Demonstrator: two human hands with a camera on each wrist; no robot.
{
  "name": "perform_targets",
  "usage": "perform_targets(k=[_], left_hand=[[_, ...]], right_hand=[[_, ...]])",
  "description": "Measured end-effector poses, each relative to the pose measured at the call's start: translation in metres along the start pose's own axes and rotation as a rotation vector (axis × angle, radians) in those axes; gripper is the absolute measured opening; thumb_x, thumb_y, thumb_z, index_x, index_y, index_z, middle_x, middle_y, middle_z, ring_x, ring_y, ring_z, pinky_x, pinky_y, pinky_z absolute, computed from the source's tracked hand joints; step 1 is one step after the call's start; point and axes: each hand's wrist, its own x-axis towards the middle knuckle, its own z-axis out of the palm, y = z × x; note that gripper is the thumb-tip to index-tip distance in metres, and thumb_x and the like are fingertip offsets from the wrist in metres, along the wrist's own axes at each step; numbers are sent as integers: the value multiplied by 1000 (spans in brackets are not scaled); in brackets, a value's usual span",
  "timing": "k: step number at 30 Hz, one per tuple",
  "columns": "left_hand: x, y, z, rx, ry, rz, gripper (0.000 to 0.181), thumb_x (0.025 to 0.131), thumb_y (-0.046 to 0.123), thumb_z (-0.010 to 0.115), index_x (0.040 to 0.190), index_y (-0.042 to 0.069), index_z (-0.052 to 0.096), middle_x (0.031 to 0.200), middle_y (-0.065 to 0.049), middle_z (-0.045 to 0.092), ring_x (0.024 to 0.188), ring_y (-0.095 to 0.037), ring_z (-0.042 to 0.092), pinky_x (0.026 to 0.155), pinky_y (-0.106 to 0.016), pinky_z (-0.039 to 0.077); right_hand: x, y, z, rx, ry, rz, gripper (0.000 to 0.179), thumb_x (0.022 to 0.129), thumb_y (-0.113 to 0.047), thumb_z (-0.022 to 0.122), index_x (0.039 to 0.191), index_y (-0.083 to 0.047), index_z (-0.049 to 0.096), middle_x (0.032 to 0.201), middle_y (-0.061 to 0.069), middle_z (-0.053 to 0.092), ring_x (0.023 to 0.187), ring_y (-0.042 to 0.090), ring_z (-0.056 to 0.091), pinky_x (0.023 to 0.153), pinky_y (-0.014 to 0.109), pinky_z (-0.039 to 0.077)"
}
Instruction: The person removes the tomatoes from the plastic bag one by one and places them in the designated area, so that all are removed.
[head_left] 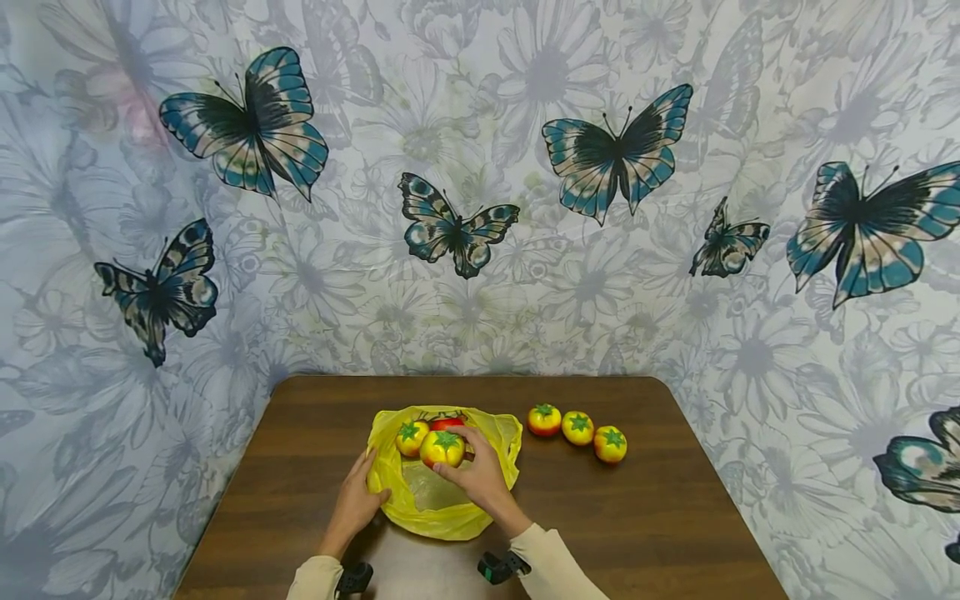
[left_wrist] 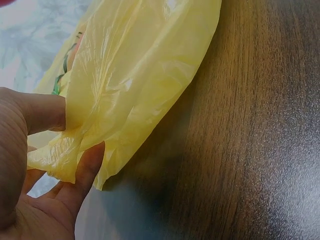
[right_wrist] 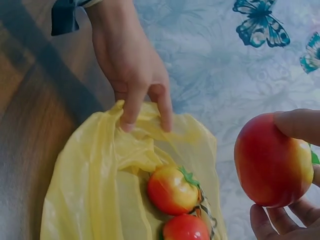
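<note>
A yellow plastic bag (head_left: 442, 525) lies with its mouth spread wide on the table. My left hand (head_left: 356, 504) pinches the bag's left edge between thumb and fingers; thin film bunches there in the left wrist view. Over the bag's opening, my right hand (head_left: 483, 479) holds a red-and-yellow tomato (head_left: 441, 451) with a green star-shaped top. Its glossy red side (right_wrist: 267, 160) faces the right wrist camera. Inside the bag sit another yellow-and-red tomato (head_left: 410, 437) and a redder one (right_wrist: 186, 229), with thin dark strands beside them.
Three more red-and-yellow tomatoes stand in a slanting row right of the bag: the left one (head_left: 543, 420), the middle one (head_left: 577, 427) and the right one (head_left: 610, 445). The brown wooden table (head_left: 675, 525) meets a butterfly-patterned wall (head_left: 495, 333) behind.
</note>
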Motion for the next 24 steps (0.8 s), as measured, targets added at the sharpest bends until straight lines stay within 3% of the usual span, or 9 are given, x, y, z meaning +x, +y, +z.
perform_targets(k=[11,17,24], left_hand=[[-2,3,0,4,38,22,83,76,4,75,148,-5,36,154,-30,32,137,-51,37,109,-63,35],[1,1,0,-4,10,1,84,77,3,73,151,-3,33,156,-29,28,139,-50,34,111,-62,33],[4,-1,0,-7,-15,-16,86,78,4,73,152,-3,30,158,-27,26,141,-49,32,113,-61,32]], right_hand=[[-1,9,-24,40,93,5,57,79,-27,81,130,-12,59,132,13,57,114,30,59,94,47,54],[-2,20,-34,55,137,13,56,79,-21,81,129,-7,59,133,16,56,112,30,59,93,45,55],[-5,27,-44,25,185,69,56,78,-16,82,128,-4,60,132,17,57,114,33,57,94,52,52]])
